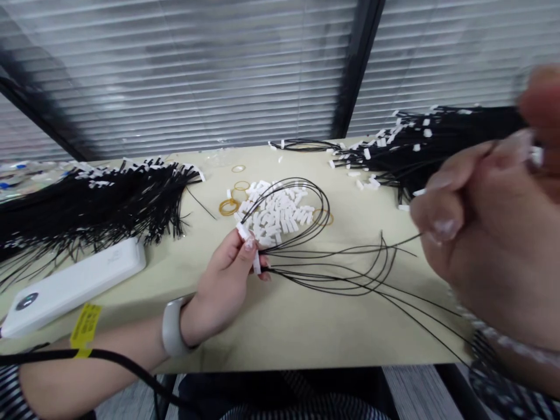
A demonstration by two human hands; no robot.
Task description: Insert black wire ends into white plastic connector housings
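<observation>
Between its thumb and fingers, my left hand (230, 271) pinches a bundle of thin black wires (326, 201) with white plastic connectors (256, 262) at their ends. Some of the wires loop back in an arc; others trail to the right with loose ends. Close to the camera on the right, my right hand (485, 204) is raised with its fingers curled closed, and one black wire (406, 239) runs up into it. Its fingertips are blurred. Just beyond my left hand lies a pile of small white connectors (280, 213).
Dense bundles of black wires (96, 198) with white ends lie at the left, more (455, 137) at the right rear. A white power bank (74, 286) lies front left. Rubber bands (228, 206) sit by the pile. A black cable (118, 357) crosses my left forearm. Blinds (196, 70) stand behind the table.
</observation>
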